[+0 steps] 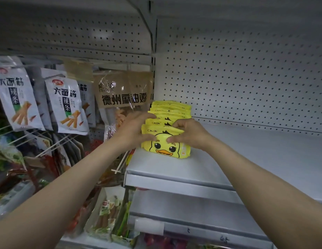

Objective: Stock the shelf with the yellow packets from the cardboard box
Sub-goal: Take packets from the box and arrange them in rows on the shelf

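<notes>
A row of several yellow packets (170,112) with a duck face stands upright at the left end of the grey metal shelf (246,159). My left hand (133,129) grips the left side of the front packets, thumb on the foremost packet (165,146). My right hand (188,133) pinches the top right of that foremost packet, thumb on its face and fingers curled over its top edge. The cardboard box is out of view.
White snack bags (65,106) and a brown bag (123,92) hang on pegs left of the shelf. A perforated back panel (246,78) stands behind it. More packaged goods (110,218) fill the lower left. A second shelf (201,209) lies below.
</notes>
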Available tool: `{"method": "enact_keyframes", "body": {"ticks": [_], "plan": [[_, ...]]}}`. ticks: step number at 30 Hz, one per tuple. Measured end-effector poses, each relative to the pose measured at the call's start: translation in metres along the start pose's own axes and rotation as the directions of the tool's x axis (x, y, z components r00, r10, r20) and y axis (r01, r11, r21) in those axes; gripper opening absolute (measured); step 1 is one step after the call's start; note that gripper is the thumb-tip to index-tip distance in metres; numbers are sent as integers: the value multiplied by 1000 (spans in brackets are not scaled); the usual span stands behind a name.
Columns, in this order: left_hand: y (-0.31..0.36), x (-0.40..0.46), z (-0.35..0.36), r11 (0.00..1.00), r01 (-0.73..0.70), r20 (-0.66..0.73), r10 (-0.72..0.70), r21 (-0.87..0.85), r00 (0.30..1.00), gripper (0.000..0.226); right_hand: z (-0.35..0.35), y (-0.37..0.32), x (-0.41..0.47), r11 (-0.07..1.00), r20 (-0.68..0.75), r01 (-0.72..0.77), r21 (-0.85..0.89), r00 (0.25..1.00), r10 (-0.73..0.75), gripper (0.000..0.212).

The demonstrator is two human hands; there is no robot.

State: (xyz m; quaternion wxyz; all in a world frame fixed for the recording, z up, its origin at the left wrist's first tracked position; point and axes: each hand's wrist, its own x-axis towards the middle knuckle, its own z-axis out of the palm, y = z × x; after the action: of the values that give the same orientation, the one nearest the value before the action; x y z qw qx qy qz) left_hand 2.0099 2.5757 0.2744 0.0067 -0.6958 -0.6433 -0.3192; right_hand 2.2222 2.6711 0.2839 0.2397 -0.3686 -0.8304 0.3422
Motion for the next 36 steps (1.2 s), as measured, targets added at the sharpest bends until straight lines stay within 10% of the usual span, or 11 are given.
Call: {"method": "enact_keyframes", "body": {"ticks": [6, 17, 36], "plan": [[1, 2, 23, 989, -16, 144, -5, 144, 990, 98, 0, -4, 1, 829, -102, 162, -536, 962, -254, 67], [22, 8, 21, 933, 32, 200, -111, 358, 973, 106, 11, -10, -12, 599, -5, 158, -785, 965, -262, 94], [116, -154, -55, 900, 429, -241, -400, 79, 884, 61, 15, -99, -144, 793, -23, 217, -570, 960, -280, 54]]}}
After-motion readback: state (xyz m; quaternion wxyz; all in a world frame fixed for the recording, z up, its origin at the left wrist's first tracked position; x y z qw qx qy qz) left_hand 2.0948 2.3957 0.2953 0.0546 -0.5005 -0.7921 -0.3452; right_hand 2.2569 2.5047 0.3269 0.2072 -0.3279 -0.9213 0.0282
